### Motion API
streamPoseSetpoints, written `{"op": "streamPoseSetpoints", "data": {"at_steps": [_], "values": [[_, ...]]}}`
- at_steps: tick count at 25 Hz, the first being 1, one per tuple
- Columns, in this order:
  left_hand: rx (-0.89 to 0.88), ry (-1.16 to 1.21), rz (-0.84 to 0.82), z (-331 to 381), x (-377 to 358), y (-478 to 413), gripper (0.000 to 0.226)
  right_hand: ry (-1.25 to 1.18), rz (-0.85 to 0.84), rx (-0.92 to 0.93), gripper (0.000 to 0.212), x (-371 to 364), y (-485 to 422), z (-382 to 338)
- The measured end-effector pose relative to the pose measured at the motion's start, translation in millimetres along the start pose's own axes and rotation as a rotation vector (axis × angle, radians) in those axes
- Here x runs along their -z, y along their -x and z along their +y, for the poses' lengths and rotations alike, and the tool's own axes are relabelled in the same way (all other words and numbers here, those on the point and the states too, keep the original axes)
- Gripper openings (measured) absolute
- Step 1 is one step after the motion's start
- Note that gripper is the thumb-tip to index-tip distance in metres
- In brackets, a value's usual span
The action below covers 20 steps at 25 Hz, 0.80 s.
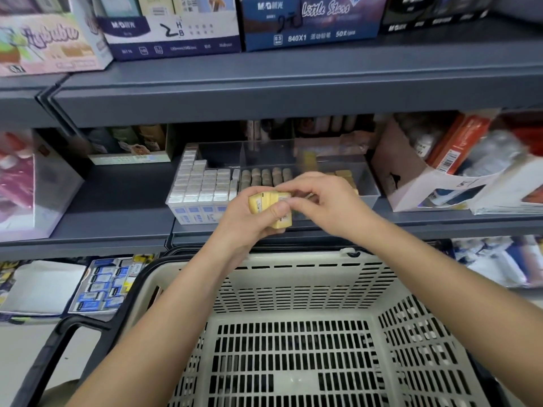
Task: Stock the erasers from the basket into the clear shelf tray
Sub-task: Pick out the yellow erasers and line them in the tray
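Note:
My left hand grips a small stack of yellow erasers in front of the clear shelf tray. My right hand meets it from the right, its fingertips pinching the top of the stack. The tray holds white boxed erasers on the left, brownish erasers in the middle and a few yellow erasers on the right. Below my arms sits the beige slotted basket; no erasers show on its floor.
Grey shelves run across the view, with pencil boxes above. An open white carton stands right of the tray and a cardboard display box to its left. Lower left holds a tray of blue-labelled erasers. Black basket handle at lower left.

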<state>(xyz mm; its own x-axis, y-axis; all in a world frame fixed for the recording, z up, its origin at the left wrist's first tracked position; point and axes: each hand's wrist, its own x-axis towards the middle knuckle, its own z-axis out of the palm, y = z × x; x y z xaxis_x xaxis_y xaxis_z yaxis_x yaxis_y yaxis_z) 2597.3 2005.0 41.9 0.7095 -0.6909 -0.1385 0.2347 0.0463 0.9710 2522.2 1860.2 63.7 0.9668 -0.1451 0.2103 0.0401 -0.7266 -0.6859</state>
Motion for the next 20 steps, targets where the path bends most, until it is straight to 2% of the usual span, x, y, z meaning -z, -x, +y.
{"op": "streamPoseSetpoints", "data": {"at_steps": [3, 5, 7, 10, 13, 15, 17, 20], "values": [[0.032, -0.017, -0.025, -2.4, -4.1, -0.1, 0.045, -0.111, 0.030, -0.127, 0.010, 2.7, 5.4, 5.1], [0.059, -0.018, -0.042, -3.3, -4.5, -1.3, 0.041, -0.244, -0.007, -0.193, 0.014, 6.7, 5.6, 6.0], [0.072, -0.009, -0.052, -4.8, -5.4, -2.7, 0.032, -0.269, -0.063, -0.210, 0.017, 9.3, 5.3, 5.4], [0.041, -0.002, 0.008, -7.7, -5.1, -4.2, 0.017, -0.182, -0.040, -0.256, 0.016, 24.1, -7.9, 14.4], [0.019, -0.013, 0.050, -9.7, -0.9, -3.7, 0.013, -0.015, 0.257, -0.312, 0.020, 53.0, -35.3, 32.7], [0.015, -0.008, 0.050, -10.6, -0.1, -2.2, 0.013, 0.239, 0.355, -0.238, 0.022, 62.4, -52.2, 43.5], [0.011, -0.004, 0.058, -11.3, -1.0, -1.4, 0.013, 0.353, 0.314, -0.171, 0.022, 58.1, -65.3, 55.2], [0.013, 0.002, 0.064, -11.5, -1.3, -2.2, 0.013, 0.334, 0.208, -0.201, 0.023, 45.8, -84.6, 71.3]]}}
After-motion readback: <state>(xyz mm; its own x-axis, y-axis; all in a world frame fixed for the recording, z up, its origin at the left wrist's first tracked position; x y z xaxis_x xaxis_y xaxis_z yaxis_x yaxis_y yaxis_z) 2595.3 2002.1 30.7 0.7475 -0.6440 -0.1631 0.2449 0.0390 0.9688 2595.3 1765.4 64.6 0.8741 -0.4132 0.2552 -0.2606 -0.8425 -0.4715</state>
